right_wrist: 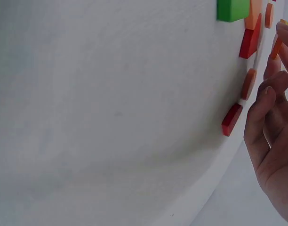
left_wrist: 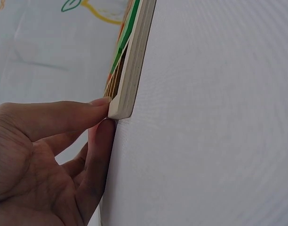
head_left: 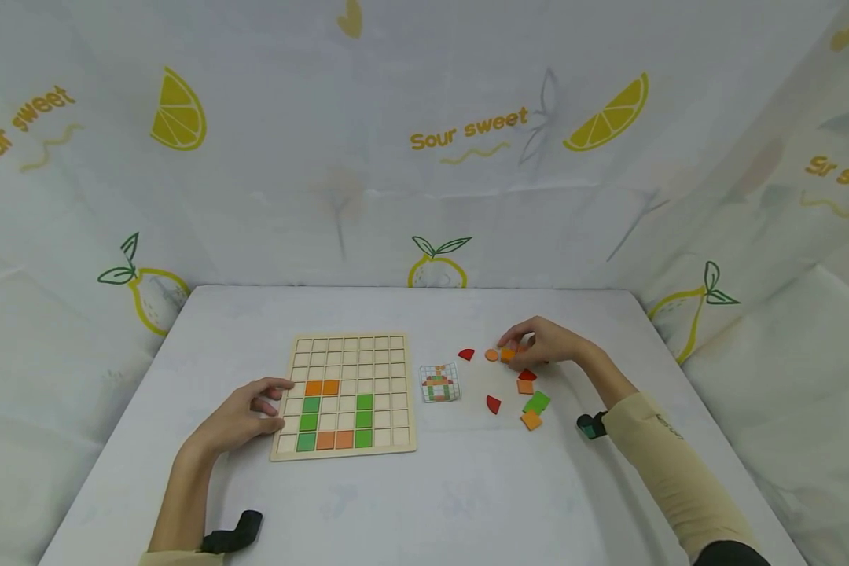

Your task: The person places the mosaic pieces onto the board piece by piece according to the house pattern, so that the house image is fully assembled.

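My left hand [head_left: 237,417] touches the left edge of a wooden grid board [head_left: 395,397] with its index finger and thumb. In the left wrist view, the thumb rests at the corner of the board [left_wrist: 130,94]. Green and orange square tiles lie in some of the board's cells. Right of the board, my right hand [head_left: 548,342] pinches an orange square tile [head_left: 508,355] between thumb and fingertips. This orange tile [right_wrist: 276,48] shows only partly at the right border of the right wrist view. Loose pieces lie around that hand, some partly hidden beneath it.
A printed pattern card [head_left: 439,383] lies between the board and the loose pieces. Nearby are a red quarter-round piece [head_left: 493,404], an orange disc [head_left: 491,355], green tiles [head_left: 537,402] and a yellow-orange tile [head_left: 531,420]. A white lemon-print cloth [head_left: 368,212] hangs behind the table.
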Motion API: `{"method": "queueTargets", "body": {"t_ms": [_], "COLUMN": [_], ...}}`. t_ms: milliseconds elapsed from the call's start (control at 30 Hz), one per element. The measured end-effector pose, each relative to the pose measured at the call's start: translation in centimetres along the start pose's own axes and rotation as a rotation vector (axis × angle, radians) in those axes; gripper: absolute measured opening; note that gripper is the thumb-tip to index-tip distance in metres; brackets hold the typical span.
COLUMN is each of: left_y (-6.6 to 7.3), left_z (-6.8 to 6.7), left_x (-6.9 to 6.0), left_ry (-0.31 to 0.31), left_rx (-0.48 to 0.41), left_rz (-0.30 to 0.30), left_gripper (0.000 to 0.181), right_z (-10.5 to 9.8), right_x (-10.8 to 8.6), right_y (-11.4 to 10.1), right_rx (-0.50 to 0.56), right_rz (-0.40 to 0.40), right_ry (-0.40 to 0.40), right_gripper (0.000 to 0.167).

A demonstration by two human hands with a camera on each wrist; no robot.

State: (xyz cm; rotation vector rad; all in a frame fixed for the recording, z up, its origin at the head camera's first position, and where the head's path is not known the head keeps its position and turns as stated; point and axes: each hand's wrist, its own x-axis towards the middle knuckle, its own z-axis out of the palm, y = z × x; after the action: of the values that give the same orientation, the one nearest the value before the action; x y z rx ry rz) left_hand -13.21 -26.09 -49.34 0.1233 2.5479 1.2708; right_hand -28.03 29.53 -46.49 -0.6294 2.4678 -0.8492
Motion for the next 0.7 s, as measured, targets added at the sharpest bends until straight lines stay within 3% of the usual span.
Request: {"method": "queueTargets", "body": {"t_ms": [300,700], "left_y": [0.0,0.1], "left_z": [0.0,0.1], "left_x": [0.1,0.0], "left_ry": [0.013,0.008], "left_rx": [0.012,0.009], "left_rz": [-0.006,-0.019], "left_gripper": [0.060,0.062], "right_z": [0.2,2.5], "right_x": [1.3,4.1], "right_y": [-3.5,-9.2], "right_rx": [0.064,0.097], "right_rz": [-0.086,-0.207], "right_ry": [-0.016,-0.010], "right_gripper": [0.032,0.028]}}
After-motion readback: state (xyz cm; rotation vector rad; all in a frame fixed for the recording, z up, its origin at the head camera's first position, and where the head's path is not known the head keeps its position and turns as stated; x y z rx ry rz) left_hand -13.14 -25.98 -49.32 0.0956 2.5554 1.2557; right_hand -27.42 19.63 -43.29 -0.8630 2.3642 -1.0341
